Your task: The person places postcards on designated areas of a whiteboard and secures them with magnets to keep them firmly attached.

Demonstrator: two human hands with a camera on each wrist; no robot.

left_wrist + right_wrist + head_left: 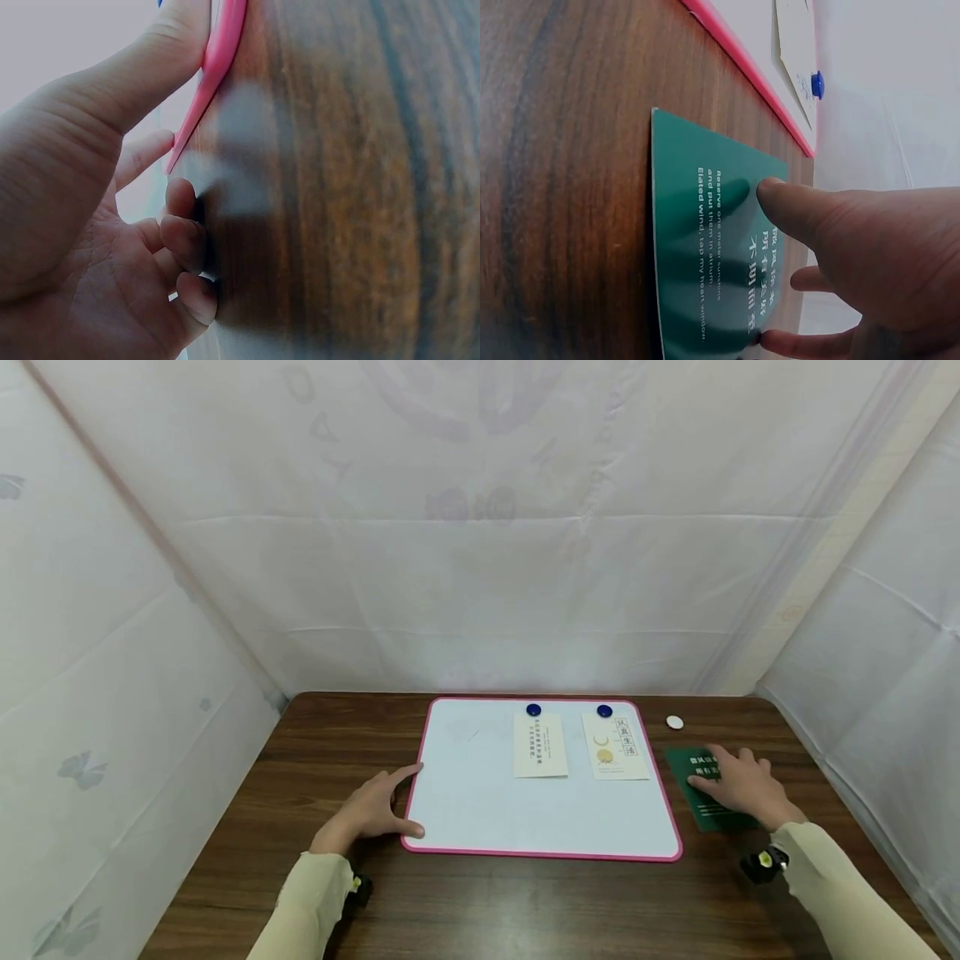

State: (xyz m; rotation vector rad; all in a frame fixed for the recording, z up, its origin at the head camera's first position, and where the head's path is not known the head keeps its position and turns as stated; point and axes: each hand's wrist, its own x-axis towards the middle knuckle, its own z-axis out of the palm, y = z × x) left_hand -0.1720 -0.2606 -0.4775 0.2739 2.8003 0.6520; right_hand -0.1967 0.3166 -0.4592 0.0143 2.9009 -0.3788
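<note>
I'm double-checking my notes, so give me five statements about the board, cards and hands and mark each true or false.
The left hand touches the whiteboard. True.
The green card lies on the whiteboard. False: it lies on the table, to the whiteboard's right.
The right hand is over the green card. True.
A blue magnet sits at the top of each cream card. True.
The white disc is in the right hand's grip. False: it lies on the table beyond the green card.
</note>
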